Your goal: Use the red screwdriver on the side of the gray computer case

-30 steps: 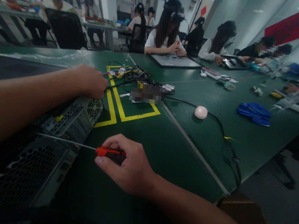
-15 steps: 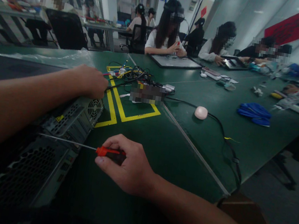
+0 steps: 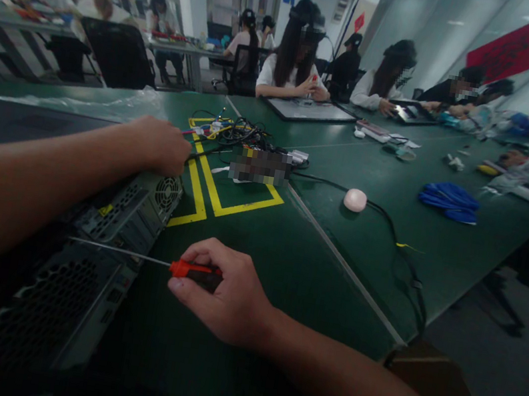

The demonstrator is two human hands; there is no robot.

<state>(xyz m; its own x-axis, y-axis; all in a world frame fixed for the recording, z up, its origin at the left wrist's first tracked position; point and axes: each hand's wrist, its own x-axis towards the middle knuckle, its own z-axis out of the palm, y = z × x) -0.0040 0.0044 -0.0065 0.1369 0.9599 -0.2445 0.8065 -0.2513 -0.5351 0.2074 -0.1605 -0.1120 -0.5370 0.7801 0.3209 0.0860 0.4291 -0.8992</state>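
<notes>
In the head view, my right hand is wrapped round the red and black handle of a screwdriver. Its long metal shaft points left, and the tip reaches the dark back panel of a computer case. My left hand is closed at the far end of the case, by a round fan grille. Its fingertips face away, so whatever they grip is hidden. A black cable and a red one run up close to that hand.
Beyond the case, a tangle of cables lies by yellow tape marks on the green table. Further right are a pale pink rounded object and a blue bundle. Across the table, a person works over a flat panel.
Both hands, the screwdriver and the case look almost unmoved. Only a very slight shift of the view shows.
</notes>
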